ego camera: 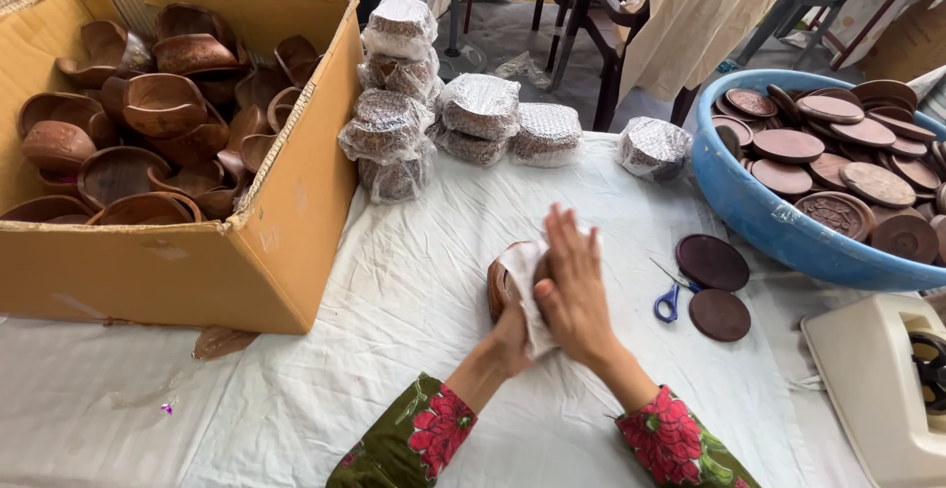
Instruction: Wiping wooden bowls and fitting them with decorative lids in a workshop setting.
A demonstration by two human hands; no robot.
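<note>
Brown clay bowl point(501, 281) at table centre on white cloth point(394, 291) | left hand point(510, 335) grips it from below | right hand point(574, 286) presses white wrap point(527, 266) flat against it | scissors point(670, 298) just right

brown dish point(500, 281): mostly hidden by hands, cloth | blue basin point(759, 217): cut by right edge

Dark brown clay bowls point(163, 104) are seen in a tan cardboard box point(286, 222). Brown carved discs point(838, 210) are shown in a blue basin point(778, 232). A white cloth point(394, 291) is noted, blue-handled scissors point(670, 301), and red-flowered green sleeves point(680, 444).
</note>
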